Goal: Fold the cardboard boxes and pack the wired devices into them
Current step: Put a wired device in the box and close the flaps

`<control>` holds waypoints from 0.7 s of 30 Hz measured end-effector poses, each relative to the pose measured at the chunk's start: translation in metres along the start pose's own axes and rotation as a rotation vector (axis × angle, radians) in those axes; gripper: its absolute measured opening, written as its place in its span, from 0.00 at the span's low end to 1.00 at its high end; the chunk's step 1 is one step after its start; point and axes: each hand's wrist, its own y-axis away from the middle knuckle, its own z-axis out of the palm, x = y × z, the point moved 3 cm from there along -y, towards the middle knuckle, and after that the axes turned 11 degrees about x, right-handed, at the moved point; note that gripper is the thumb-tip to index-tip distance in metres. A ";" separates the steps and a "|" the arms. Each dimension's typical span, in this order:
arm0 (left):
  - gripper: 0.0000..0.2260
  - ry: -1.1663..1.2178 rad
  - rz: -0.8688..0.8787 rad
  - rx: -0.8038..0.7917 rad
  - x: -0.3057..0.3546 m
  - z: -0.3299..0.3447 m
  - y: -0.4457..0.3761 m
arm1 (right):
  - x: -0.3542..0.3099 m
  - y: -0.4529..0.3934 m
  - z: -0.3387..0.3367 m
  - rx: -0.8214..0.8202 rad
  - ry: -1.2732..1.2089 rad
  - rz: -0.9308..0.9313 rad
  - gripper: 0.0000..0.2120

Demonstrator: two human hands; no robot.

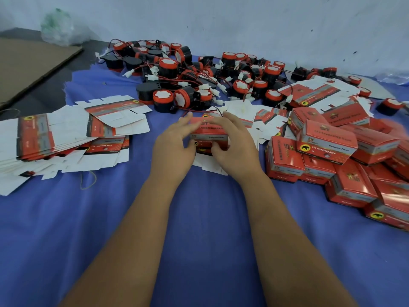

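Observation:
A red cardboard box (209, 134) stands on the blue cloth at the centre, gripped from both sides. My left hand (174, 147) curls round its left end and my right hand (232, 142) curls round its right end and top. A thin black wire (218, 110) runs out behind the box top toward a white plug; the device itself is hidden. Behind lies a heap of black-and-red wired devices (199, 76). Flat unfolded boxes (73, 134) lie in a fanned stack on the left. Several folded red boxes (336, 156) are piled on the right.
A blue cloth (199, 218) covers the work surface. More flat box blanks (263, 120) lie under and behind the held box. A brown cardboard sheet (33, 63) and a clear plastic bag (58, 27) sit at the far left by the pale wall.

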 end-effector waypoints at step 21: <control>0.19 -0.032 0.105 0.052 0.015 0.005 0.003 | -0.022 -0.006 -0.023 0.293 0.015 0.073 0.16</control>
